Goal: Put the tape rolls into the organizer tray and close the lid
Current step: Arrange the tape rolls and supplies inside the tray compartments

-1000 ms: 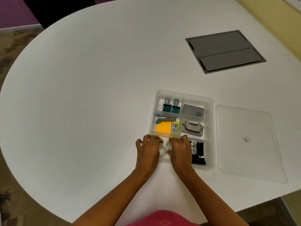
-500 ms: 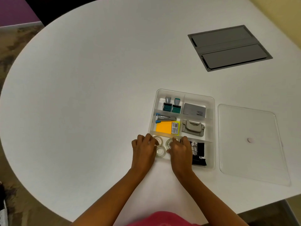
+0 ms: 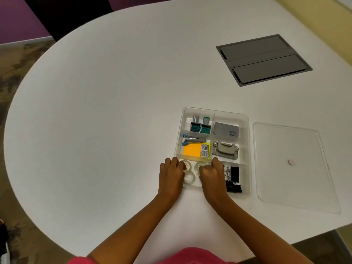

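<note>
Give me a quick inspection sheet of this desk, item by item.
Surface: white table, gray hatch set in it.
Job's things: three clear tape rolls in the tray near-left compartment; lid off, flat beside the tray.
Clutter: stapler, sticky notes, binder clips, all in the tray.
Grippers: left hand and right hand on the rolls.
Cables: nothing seen.
Surroundings: purple wall.

the table (image 3: 114, 111) is white, smooth and matt. the tray (image 3: 247, 149) and lid (image 3: 289, 187) are clear, glossy plastic. the tape rolls (image 3: 189, 179) look clear and shiny. the hatch (image 3: 263, 60) is grey, matt, metal-looking. the punch (image 3: 225, 149) looks like dull grey metal. the pad (image 3: 192, 150) is orange paper. the clips (image 3: 234, 174) are black with shiny wire handles.
</note>
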`<state>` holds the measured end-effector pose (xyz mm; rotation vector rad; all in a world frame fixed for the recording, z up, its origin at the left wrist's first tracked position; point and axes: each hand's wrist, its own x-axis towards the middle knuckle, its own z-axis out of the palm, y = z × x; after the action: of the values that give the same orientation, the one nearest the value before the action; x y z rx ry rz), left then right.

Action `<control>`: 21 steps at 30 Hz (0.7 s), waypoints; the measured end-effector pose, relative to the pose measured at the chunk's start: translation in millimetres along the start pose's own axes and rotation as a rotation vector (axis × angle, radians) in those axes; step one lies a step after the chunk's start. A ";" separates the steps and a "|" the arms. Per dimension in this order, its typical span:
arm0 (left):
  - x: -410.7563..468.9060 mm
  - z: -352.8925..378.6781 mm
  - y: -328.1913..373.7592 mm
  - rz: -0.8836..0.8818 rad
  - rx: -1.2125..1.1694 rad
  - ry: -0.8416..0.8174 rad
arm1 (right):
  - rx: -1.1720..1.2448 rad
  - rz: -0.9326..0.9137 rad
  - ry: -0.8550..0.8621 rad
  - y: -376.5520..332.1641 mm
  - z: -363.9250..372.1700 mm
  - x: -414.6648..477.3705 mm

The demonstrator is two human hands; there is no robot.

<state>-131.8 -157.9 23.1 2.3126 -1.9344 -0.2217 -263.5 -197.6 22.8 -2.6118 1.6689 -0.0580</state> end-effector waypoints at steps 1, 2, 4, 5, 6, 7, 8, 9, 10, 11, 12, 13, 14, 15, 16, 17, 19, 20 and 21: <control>-0.3 0.1 0.3 -0.001 0.000 -0.001 | -0.015 -0.014 0.000 0.2 -0.5 0.4; -0.5 0.3 0.5 -0.002 -0.002 0.000 | -0.037 -0.025 0.001 -0.5 -1.3 1.0; -1.0 0.5 0.7 -0.001 -0.006 0.004 | -0.072 -0.029 0.021 -1.5 -2.7 3.0; -1.0 0.9 0.5 0.000 -0.008 0.010 | -0.071 -0.019 0.035 -1.3 -3.3 4.5; -1.2 1.0 0.3 0.001 -0.009 0.016 | -0.064 -0.007 0.047 -0.6 -3.3 6.4; -1.2 1.0 0.2 0.003 -0.011 0.021 | -0.056 0.000 0.056 0.7 -2.8 8.1; -1.3 1.3 -0.2 0.006 -0.013 0.027 | -0.045 0.001 0.062 2.1 -2.3 9.5; -1.2 2.0 -0.5 0.010 -0.014 0.037 | -0.034 -0.003 0.063 3.4 -1.6 10.6; -1.2 2.4 -0.7 0.012 -0.014 0.044 | -0.026 -0.012 0.061 4.5 -1.5 11.4; -1.1 2.2 -0.6 0.012 -0.013 0.049 | -0.024 -0.022 0.056 5.3 -1.4 11.8; -0.8 2.5 -0.6 0.010 -0.011 0.053 | -0.025 -0.033 0.047 6.0 -1.4 12.4; -0.7 2.7 -0.5 0.008 -0.009 0.055 | -0.030 -0.045 0.038 6.8 -1.2 13.0; -0.8 3.1 -0.5 0.005 -0.009 0.056 | -0.035 -0.055 0.026 7.9 -0.8 13.9; -0.9 4.0 -0.9 0.004 -0.009 0.055 | -0.043 -0.064 0.014 9.2 -0.1 15.0; -1.1 4.5 -1.1 0.003 -0.010 0.054 | -0.054 -0.068 -0.001 10.3 0.7 16.0; -1.4 4.8 -1.4 0.003 -0.010 0.052 | -0.066 -0.069 -0.015 11.1 1.3 17.1; -1.6 5.0 -1.7 0.005 -0.013 0.050 | -0.085 -0.068 -0.041 11.3 1.5 18.7; -1.7 5.0 -1.9 0.005 -0.015 0.048 | -0.093 -0.068 -0.053 10.9 0.9 19.2; -1.7 5.1 -1.9 0.005 -0.016 0.047 | -0.100 -0.068 -0.062 10.4 0.5 19.7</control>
<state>-131.2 -155.9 17.8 2.2815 -1.9092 -0.1792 -264.5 -219.9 21.9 -2.7125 1.6032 0.1056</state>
